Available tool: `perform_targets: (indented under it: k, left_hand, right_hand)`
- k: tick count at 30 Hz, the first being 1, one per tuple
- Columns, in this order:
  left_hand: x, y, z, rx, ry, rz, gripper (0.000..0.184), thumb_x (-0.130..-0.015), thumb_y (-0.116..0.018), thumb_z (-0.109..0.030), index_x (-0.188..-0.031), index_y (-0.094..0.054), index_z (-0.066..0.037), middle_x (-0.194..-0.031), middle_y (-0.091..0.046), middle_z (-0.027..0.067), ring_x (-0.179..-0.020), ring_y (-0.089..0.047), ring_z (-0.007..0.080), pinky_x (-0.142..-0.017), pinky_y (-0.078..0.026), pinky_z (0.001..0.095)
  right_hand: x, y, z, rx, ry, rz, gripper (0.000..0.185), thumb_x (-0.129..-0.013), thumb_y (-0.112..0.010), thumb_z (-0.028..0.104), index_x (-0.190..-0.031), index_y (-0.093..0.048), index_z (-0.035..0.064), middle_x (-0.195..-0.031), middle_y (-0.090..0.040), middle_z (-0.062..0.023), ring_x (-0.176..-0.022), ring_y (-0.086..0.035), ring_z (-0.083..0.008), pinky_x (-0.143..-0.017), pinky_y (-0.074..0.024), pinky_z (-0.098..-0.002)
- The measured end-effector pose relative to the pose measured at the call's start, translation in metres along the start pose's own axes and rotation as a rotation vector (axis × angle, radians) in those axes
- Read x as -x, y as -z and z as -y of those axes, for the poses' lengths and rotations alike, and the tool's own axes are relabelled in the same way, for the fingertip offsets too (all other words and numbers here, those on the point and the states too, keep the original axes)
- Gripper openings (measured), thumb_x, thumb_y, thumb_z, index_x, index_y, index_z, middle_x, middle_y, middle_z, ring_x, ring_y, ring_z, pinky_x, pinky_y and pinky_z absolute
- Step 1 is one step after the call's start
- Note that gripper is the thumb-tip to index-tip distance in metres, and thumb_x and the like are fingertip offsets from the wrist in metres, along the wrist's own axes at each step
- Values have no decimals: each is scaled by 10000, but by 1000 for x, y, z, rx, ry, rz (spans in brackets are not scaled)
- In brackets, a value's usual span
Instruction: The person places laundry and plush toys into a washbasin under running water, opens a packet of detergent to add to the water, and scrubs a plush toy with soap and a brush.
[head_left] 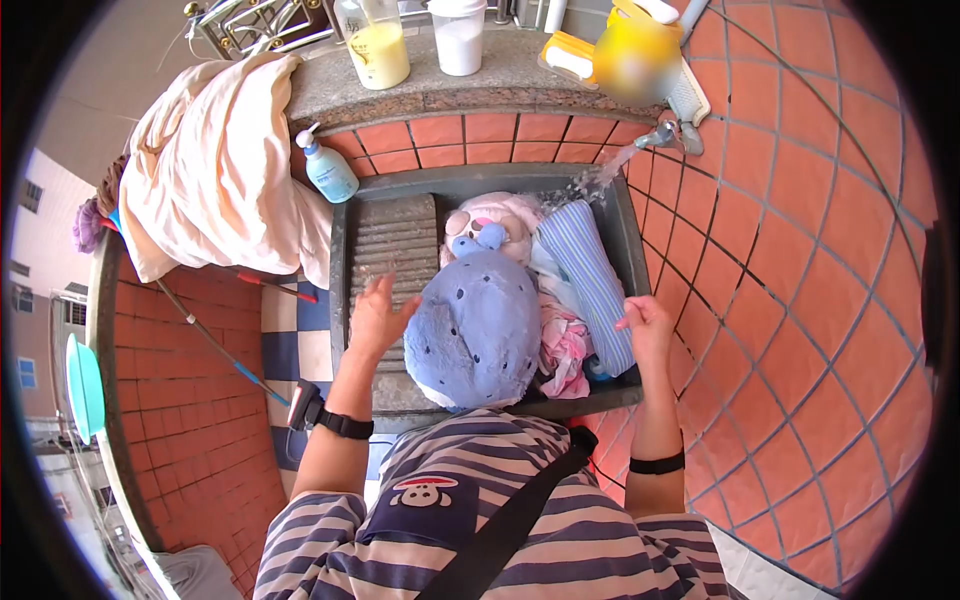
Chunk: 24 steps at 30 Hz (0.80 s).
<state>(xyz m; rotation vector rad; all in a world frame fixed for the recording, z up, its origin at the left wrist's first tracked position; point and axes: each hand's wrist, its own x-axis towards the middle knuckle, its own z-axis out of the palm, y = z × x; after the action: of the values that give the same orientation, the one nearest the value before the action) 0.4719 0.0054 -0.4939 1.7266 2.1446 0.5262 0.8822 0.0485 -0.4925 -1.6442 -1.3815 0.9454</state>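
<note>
A round blue plush cushion [470,335] with dark oval spots lies in the grey stone sink [400,408]. My left hand [378,315] is raised beside its left side, over the ribbed washboard [392,235], fingers spread and holding nothing. On the right, my right hand [647,322] is loosely curled near the sink's right wall, next to a blue-striped cushion [585,270], with nothing visible in it. Behind the blue plush sits a pink plush toy [512,218]. Crumpled pink cloth [566,345] is wedged between the two cushions.
Water runs from a tap [660,136] into the sink's back right corner. A blue pump bottle [328,168] stands at the back left. Cream cloth [220,170] drapes over the left wall. A yellow-filled jug [377,50] and a white tub [459,40] occupy the ledge.
</note>
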Motion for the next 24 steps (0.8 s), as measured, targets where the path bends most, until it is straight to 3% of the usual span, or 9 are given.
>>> perform_targets:
  k: [3, 6, 7, 11, 15, 19, 21, 23, 24]
  left_hand:
    - [17, -42, -2, 106, 134, 319, 905, -691, -672, -607, -1259, -434, 56, -1110, -564, 292, -1033, -573, 384, -868, -463, 455]
    - [20, -63, -13, 168, 280, 155, 811, -672, -751, -461, -1211, -473, 78, -1053, -609, 252, -957, -618, 326, -838, -481, 421]
    - [17, -67, -12, 543, 399, 254, 657, -671, -750, -295, -1153, -509, 80, -1005, -627, 211, -919, -623, 292, -821, -485, 397]
    - [15, -48, -54, 1212, 400, 229, 452, -611, -681, 42, -1048, -569, 74, -939, -647, 113, -829, -611, 182, -781, -483, 325]
    - [10, -25, -80, 1370, 211, 244, 452, -621, -677, 50, -1062, -577, 46, -941, -647, 91, -817, -605, 175, -775, -477, 301]
    - [-9, -26, -90, 1308, 21, 367, 500, -667, -726, 4, -1128, -535, 51, -995, -636, 73, -901, -589, 161, -833, -458, 293]
    - [-21, -32, -93, 1184, -19, 446, 690, -700, -768, -167, -1261, -430, 52, -1095, -598, 154, -1009, -571, 222, -899, -433, 332]
    - [-28, -48, -93, 303, -97, 278, 917, -699, -765, -338, -1365, -274, 59, -1228, -494, 266, -1133, -501, 348, -966, -388, 364]
    - [-30, -50, -99, 329, 65, 443, 1025, -696, -702, -522, -1428, -183, -28, -1357, -289, 350, -1253, -314, 480, -1011, -322, 487]
  right_hand:
    - [12, -47, -4, 394, 13, 104, 397, -842, -608, 376, -819, -641, -19, -630, -631, -163, -611, -639, -258, -571, -474, -374]
    - [33, -104, -16, 250, -120, 342, 852, -770, -623, 557, -1269, -408, -99, -1208, -528, -269, -1124, -524, -368, -942, -402, -393]
    - [36, -124, -25, 150, -233, 396, 911, -756, -609, 597, -1292, -372, -101, -1283, -461, -274, -1204, -450, -379, -991, -354, -400]
    - [26, -132, -10, -80, -338, 271, 809, -699, -732, 429, -1249, -432, -84, -1221, -518, -240, -1132, -506, -336, -953, -382, -379]
    - [18, -110, 25, -418, -334, 141, 701, -651, -780, 214, -1218, -472, -60, -1149, -572, -185, -1032, -555, -284, -893, -417, -346]
    - [0, -90, 44, -488, -153, 77, 679, -670, -763, 209, -1225, -468, -49, -1126, -583, -187, -1033, -558, -287, -901, -413, -348]
    - [-13, -73, 39, -224, -48, 39, 670, -671, -758, 200, -1222, -468, -46, -1107, -589, -192, -1032, -560, -293, -911, -409, -362]
    - [-21, -60, 23, -125, -30, 127, 713, -713, -731, 255, -1275, -416, -51, -1179, -538, -240, -1098, -521, -340, -952, -388, -385]
    - [-23, -56, 16, 188, -71, 95, 746, -736, -712, 288, -1311, -372, -43, -1244, -471, -269, -1146, -474, -369, -980, -365, -393]
